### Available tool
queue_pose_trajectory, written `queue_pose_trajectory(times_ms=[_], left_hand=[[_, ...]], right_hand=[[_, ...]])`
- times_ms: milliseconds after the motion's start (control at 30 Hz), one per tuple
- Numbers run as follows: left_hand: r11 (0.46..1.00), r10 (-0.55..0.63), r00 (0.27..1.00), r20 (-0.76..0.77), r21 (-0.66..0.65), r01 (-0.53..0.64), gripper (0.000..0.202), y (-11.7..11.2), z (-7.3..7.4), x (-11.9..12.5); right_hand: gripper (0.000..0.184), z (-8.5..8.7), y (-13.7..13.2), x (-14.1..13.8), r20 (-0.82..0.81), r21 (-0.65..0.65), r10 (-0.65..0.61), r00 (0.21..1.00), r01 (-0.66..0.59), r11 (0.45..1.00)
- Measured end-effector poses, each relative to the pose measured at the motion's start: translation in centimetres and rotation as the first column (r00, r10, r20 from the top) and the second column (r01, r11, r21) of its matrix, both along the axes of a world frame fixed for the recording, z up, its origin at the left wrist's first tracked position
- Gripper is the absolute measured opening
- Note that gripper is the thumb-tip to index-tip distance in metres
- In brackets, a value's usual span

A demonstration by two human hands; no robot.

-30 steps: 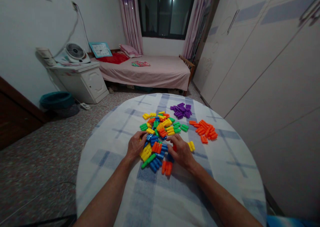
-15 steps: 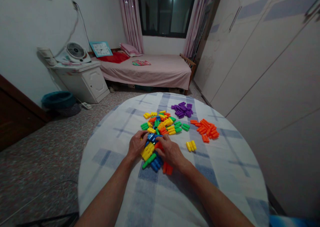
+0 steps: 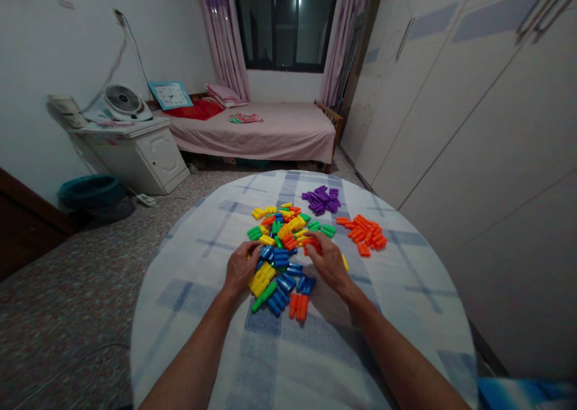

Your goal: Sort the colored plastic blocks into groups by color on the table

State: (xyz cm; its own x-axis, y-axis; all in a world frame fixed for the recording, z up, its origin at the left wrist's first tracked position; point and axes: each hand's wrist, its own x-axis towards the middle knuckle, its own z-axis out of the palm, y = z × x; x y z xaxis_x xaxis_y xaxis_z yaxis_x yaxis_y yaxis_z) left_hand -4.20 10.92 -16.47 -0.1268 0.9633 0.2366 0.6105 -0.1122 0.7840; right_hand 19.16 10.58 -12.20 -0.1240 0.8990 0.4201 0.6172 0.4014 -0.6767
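A heap of mixed plastic blocks point(image 3: 282, 250) in blue, yellow, green and orange lies in the middle of a round table point(image 3: 216, 314) with a checked white and blue cloth. My left hand point(image 3: 240, 270) rests curled at the heap's left edge, its fingers touching blue and yellow blocks. Over the heap's right side my right hand point(image 3: 328, 263) has its fingertips pinched on an orange block point(image 3: 310, 242). A sorted purple pile point(image 3: 321, 199) and an orange pile point(image 3: 364, 233) lie farther back on the right.
Beyond the table stands a bed point(image 3: 265, 134) with a pink cover under a dark window. A white cabinet point(image 3: 135, 154) with a fan point(image 3: 121, 100) is at the left, with a teal basin point(image 3: 90, 190) on the floor. White wardrobe doors point(image 3: 473, 121) line the right side.
My right hand has moved from the heap's middle up and to the right, with an orange block now pinched in its fingertips. The left hand has stayed at the heap's left edge.
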Motion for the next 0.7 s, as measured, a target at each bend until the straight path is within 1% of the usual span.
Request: queue_pose_trajectory(times_ms=[67, 133, 200, 267, 333, 400, 500, 600, 700], left_hand=[[1.000, -0.003, 1.000, -0.006, 0.000, 0.003, 0.034, 0.0, 0.0, 0.0], [1.000, -0.007, 1.000, -0.008, -0.001, 0.007, 0.034, 0.0, 0.0, 0.0], [1.000, -0.006, 1.000, -0.004, -0.002, 0.006, 0.034, 0.0, 0.0, 0.0], [1.000, -0.001, 1.000, -0.001, 0.000, 0.001, 0.035, 0.0, 0.0, 0.0], [1.000, 0.000, 1.000, 0.003, 0.002, 0.000, 0.035, 0.0, 0.0, -0.1], [1.000, -0.004, 1.000, 0.008, 0.004, 0.004, 0.036, 0.0, 0.0, -0.1], [1.000, -0.005, 1.000, 0.009, 0.005, 0.005, 0.036, 0.0, 0.0, -0.1], [1.000, -0.004, 1.000, 0.014, 0.005, 0.003, 0.036, 0.0, 0.0, -0.1], [1.000, -0.001, 1.000, 0.018, 0.004, 0.001, 0.036, -0.1, 0.0, -0.1]], right_hand=[[0.028, 0.1, 1.4, 2.9, 0.026, 0.040, -0.128, 0.991, 0.127, 0.991], [0.031, 0.0, 2.7, 6.2, 0.073, 0.094, -0.279, 0.958, 0.272, 0.958], [0.032, -0.4, 3.9, 9.4, 0.118, 0.160, -0.448, 0.886, 0.428, 0.889], [0.035, -1.1, 4.7, 12.0, 0.200, 0.198, -0.561, 0.804, 0.527, 0.826], [0.035, -2.1, 5.1, 13.8, 0.273, 0.210, -0.591, 0.759, 0.553, 0.806], [0.037, -3.2, 5.2, 14.8, 0.333, 0.219, -0.581, 0.742, 0.539, 0.813], [0.041, -4.7, 5.4, 15.3, 0.422, 0.248, -0.559, 0.714, 0.501, 0.829], [0.041, -5.3, 5.7, 15.4, 0.454, 0.264, -0.551, 0.700, 0.485, 0.834], [0.042, -5.4, 5.8, 15.5, 0.452, 0.255, -0.546, 0.706, 0.484, 0.837]])
